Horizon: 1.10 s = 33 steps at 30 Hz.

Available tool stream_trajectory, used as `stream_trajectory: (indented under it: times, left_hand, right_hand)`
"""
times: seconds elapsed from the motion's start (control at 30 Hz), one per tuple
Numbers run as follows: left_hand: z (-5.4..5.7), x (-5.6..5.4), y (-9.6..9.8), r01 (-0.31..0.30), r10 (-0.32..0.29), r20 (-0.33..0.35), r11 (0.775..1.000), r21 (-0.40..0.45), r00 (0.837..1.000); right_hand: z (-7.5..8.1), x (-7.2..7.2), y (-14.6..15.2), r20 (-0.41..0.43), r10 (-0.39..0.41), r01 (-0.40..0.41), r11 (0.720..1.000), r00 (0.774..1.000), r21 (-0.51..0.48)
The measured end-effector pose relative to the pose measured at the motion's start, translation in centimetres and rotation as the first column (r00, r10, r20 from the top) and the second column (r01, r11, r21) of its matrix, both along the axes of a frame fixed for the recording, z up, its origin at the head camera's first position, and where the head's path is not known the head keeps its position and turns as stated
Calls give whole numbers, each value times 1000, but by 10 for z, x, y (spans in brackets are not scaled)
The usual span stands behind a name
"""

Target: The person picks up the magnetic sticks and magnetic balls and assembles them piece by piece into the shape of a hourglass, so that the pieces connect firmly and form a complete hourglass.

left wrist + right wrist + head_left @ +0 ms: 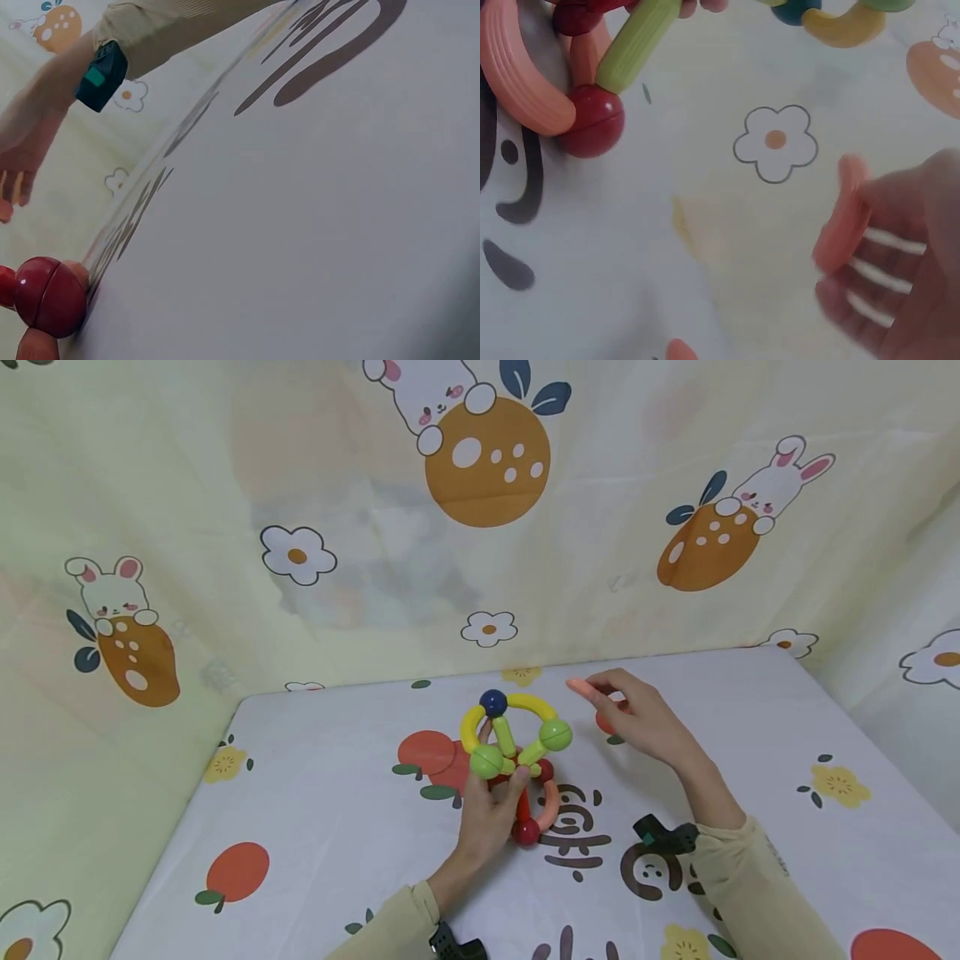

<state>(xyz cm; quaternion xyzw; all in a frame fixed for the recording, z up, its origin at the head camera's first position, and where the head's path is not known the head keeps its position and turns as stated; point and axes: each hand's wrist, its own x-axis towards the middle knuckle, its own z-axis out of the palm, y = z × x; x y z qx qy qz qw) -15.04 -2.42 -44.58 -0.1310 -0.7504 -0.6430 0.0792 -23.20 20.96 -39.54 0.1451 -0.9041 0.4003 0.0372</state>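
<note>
My left hand [483, 822] grips a toy structure of balls and rods at its middle, thumb in front. A blue ball [493, 703] tops it, with curved yellow rods [531, 704] running down to light green balls [556, 735]. Straight green rods [504, 737] lie inside. Lower down, a red ball [527, 832] joins a curved salmon rod [551, 803]. To the right and apart from it, my right hand [645, 714] pinches a loose curved salmon rod [842, 217] between thumb and fingers. The left wrist view catches only a red ball [51, 298] and fingertips beside it.
A white cloth [322, 843] printed with fruit, flowers and brown marks covers the table. Behind it hangs a cream curtain [360, 635] with rabbit prints. Each wrist wears a dark strapped device, such as the right one [666, 835].
</note>
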Motion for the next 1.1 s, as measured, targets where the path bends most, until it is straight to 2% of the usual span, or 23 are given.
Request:
stream_trajectory:
  times: [0.13, 0.27, 0.43, 0.53, 0.6, 0.8, 0.97, 1.1]
  left_hand:
    - [6, 2, 0, -14, 14, -5, 1000, 4, 1000]
    - [5, 1, -1, -34, 35, -25, 999, 20, 999]
    - [1, -1, -2, -31, 33, -46, 999, 38, 998]
    - [0, -2, -3, -25, 27, -40, 999, 36, 999]
    - [1, -2, -3, -20, 22, -33, 999, 32, 999]
    - [0, -2, -4, -12, 13, -20, 1000, 29, 1000]
    - [-1, -2, -5, -5, 5, 2, 999, 34, 1000]
    - [0, -2, -5, 3, -4, 21, 999, 42, 1000]
  right_hand:
    - [8, 5, 0, -86, 35, -37, 999, 996, -24]
    - [16, 11, -2, -181, 90, -96, 995, 979, -22]
    - [29, 21, -6, -288, 219, -232, 973, 932, -13]
    - [36, 28, -10, -316, 306, -318, 948, 898, 12]
    - [41, 33, -13, -318, 344, -353, 935, 884, 29]
    - [52, 50, -23, -330, 396, -395, 916, 857, 72]
    - [54, 58, -32, -400, 437, -417, 898, 806, 140]
    - [54, 62, -37, -416, 452, -405, 892, 789, 199]
